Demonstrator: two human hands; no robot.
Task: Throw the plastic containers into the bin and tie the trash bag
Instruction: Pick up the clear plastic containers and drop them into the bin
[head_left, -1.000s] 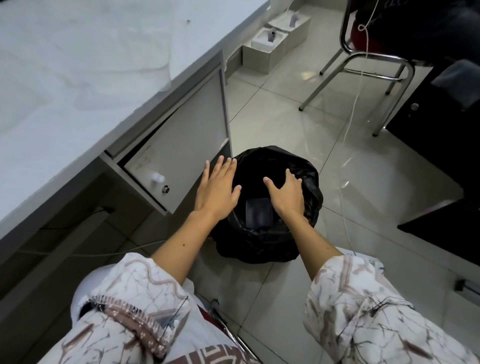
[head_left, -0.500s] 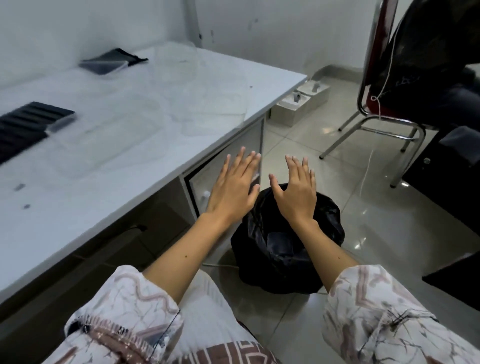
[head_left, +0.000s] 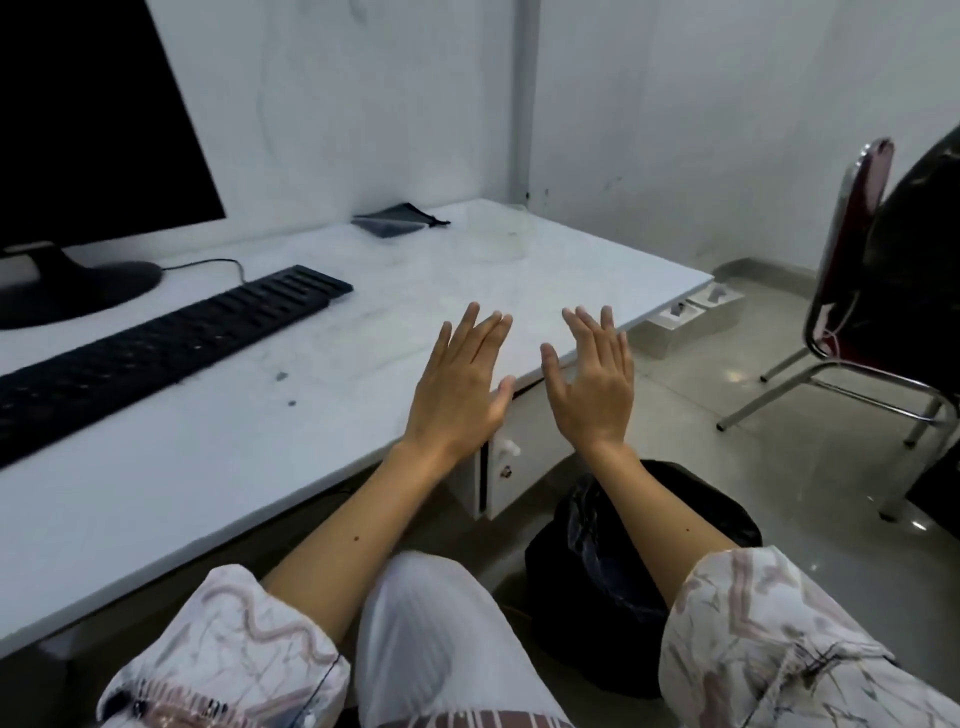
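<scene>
Raised from the trash bag (head_left: 613, 561) up to the surface (head_left: 311, 415) edge, left hand (head_left: 460, 395) and right hand (head_left: 589, 395). Fingers (head_left: 470, 332) straightened and spread, holding nothing. Bag now well below the fingers.

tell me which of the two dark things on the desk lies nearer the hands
The long black keyboard, lying left of the left hand. The small dark pouch lies farther back, by the wall.

Left hand (head_left: 457, 387) and right hand (head_left: 589, 387) hover empty above bin (head_left: 613, 566).
</scene>
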